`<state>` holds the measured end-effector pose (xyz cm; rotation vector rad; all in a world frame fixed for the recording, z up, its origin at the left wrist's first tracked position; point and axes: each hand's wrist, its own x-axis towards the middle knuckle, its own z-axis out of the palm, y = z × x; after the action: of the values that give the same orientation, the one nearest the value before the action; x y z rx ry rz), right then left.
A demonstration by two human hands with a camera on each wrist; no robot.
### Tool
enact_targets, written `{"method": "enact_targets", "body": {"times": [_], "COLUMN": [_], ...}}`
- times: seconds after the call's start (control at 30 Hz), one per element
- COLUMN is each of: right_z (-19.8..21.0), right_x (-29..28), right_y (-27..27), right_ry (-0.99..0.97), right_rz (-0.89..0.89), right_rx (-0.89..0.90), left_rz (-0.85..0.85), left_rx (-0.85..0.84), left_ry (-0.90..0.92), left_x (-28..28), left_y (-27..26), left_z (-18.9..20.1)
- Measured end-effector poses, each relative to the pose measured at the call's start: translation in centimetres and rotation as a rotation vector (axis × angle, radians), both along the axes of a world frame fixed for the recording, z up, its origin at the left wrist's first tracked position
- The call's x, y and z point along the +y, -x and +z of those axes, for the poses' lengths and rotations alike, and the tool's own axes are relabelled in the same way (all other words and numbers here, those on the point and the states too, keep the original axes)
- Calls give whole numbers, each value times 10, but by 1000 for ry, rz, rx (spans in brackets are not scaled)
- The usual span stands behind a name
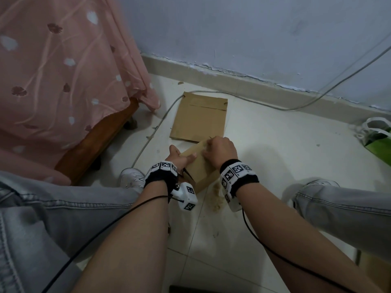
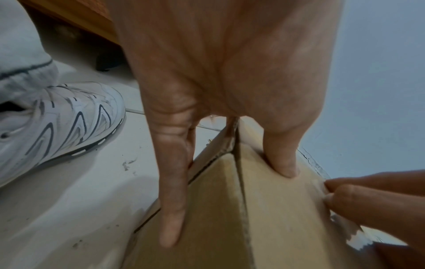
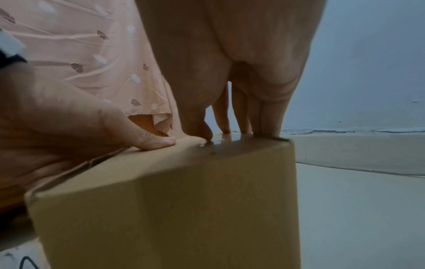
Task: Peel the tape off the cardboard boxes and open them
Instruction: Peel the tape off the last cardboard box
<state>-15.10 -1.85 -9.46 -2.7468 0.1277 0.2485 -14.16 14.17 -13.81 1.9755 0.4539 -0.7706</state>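
Cardboard box [image 1: 197, 166]: small, brown, closed; stands on the floor [image 1: 275, 155] between the person's feet, directly under both hands. Top flaps meet at a seam visible in the left wrist view.

Left hand [image 1: 179, 158]: at the box's left side. Fingers [image 2: 172, 191] straight, laid down along the left face; thumb pressed flat on the top panel. Grips nothing; steadies the box.

Right hand [image 1: 220, 152]: on the box top, just beside the left thumb, toward the far right edge. Fingers [image 3: 264, 116] bent downward, tips touching the top surface; thumb tip set against the glossy clear tape [image 3: 220, 141] there. Whether any tape edge is pinched cannot be told.

Tape, further: a loose shiny strip end [image 2: 358, 238] shows at the box's edge just below the right fingertips in the left wrist view.

Flattened cardboard [image 1: 198, 117]: lies on the floor just beyond the hands, near the box.

Pink patterned cloth [image 1: 63, 70]: hangs well to the left of the left hand.

White shoe [image 1: 131, 179]: just left of the left wrist.

Green bag [image 1: 378, 140]: well right of the right hand.
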Motion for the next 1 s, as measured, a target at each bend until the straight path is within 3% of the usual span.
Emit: {"method": "enact_targets", "body": {"times": [0.1,0.23,0.37,0.53,0.67,0.77,0.9,1.0], "right_z": [-2,2,3,2,1,1,5,13], "right_x": [-5,-20,-23,-32,-47,-60,-64,-63], "right_y": [3,0,1,4,6,6,4,-5], "right_ry": [19,-182,-258,-395,-334,-409,-589,-700], "right_rz": [-11,-55,-46,-321,-430,-462,-404,-356], "right_rx": [6,82,89,-94,-83,-30,46,57], "left_rz": [20,27,23,2,8,4,-96,-184], "left_rx": [10,23,46,21,43,47,17,-134], "left_ry": [-3,9,-1,-2,38,37,-133,-341], "left_x": [1,-2,-1,-3,-2,-3,-4,-8], "left_y": [1,1,-2,1,-1,1,-1,-5], "left_z": [1,6,0,10,2,8,18,36]}}
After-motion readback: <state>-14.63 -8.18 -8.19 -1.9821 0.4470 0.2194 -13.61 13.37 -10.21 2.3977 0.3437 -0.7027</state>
